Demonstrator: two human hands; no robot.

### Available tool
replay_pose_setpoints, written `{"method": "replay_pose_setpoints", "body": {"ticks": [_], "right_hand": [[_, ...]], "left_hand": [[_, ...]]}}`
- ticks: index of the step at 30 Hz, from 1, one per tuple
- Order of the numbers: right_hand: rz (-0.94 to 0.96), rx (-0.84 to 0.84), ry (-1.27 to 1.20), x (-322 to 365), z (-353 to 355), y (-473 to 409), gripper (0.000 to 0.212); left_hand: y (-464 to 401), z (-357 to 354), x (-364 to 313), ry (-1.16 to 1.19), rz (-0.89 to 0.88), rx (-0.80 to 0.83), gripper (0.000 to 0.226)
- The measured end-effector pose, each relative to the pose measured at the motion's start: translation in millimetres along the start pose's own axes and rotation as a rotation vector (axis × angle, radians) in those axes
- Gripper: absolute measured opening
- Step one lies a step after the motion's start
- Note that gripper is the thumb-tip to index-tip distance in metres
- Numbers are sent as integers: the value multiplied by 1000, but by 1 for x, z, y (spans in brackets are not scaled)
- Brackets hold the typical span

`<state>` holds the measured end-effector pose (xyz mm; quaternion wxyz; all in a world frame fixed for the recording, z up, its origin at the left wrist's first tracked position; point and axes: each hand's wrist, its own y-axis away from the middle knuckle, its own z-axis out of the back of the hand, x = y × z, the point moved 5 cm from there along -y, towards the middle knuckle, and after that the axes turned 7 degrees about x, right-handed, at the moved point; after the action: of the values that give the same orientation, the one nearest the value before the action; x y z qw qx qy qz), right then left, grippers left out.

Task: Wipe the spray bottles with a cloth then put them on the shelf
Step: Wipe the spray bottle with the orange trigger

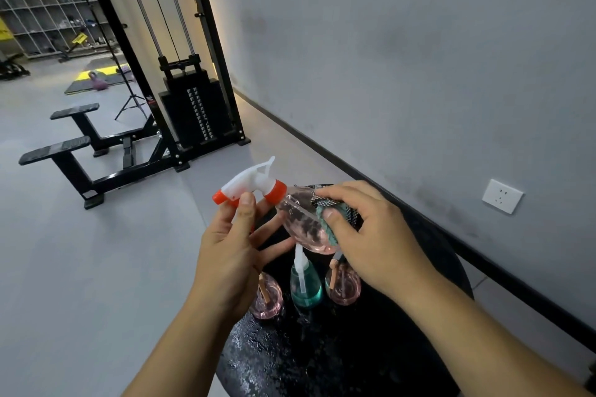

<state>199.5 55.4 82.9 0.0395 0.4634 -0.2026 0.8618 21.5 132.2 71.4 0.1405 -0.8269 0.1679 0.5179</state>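
A clear pink spray bottle (298,222) with a white trigger head and orange nozzle is tilted on its side above a round black table (322,354). My left hand (230,255) grips its trigger head and neck. My right hand (374,235) presses a teal and black-and-white patterned cloth (332,219) against the bottle's body. Below them, standing on the table, are a pink bottle (269,296), a teal bottle (304,284) and another pink bottle (343,284).
A grey wall with a white socket (502,196) runs along the right. A black cable weight machine (190,113) and its bench (74,138) stand on the grey floor at left. Cubby shelving (48,19) lines the far back left.
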Motion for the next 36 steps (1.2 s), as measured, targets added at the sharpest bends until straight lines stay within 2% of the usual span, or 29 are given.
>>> {"method": "replay_pose_setpoints", "body": {"ticks": [6, 12, 18, 25, 30, 36], "right_hand": [[-200, -52, -137, -23, 5, -3, 26], [-46, -90, -32, -8, 3, -4, 28], [-167, -98, -194, -19, 1, -4, 26], [-45, -93, -42, -3, 2, -4, 27], [-176, -86, -143, -14, 6, -3, 26], [-28, -72, 4, 5, -1, -1, 26]], "left_hand": [[-1, 4, -7, 44, -27, -29, 27], [-3, 0, -6, 45, -24, -26, 28], [-2, 5, -13, 49, -45, -30, 28], [1, 3, -12, 31, -30, -12, 32], [1, 4, -13, 32, -43, -28, 33], [4, 0, -9, -19, -25, -15, 31]]}}
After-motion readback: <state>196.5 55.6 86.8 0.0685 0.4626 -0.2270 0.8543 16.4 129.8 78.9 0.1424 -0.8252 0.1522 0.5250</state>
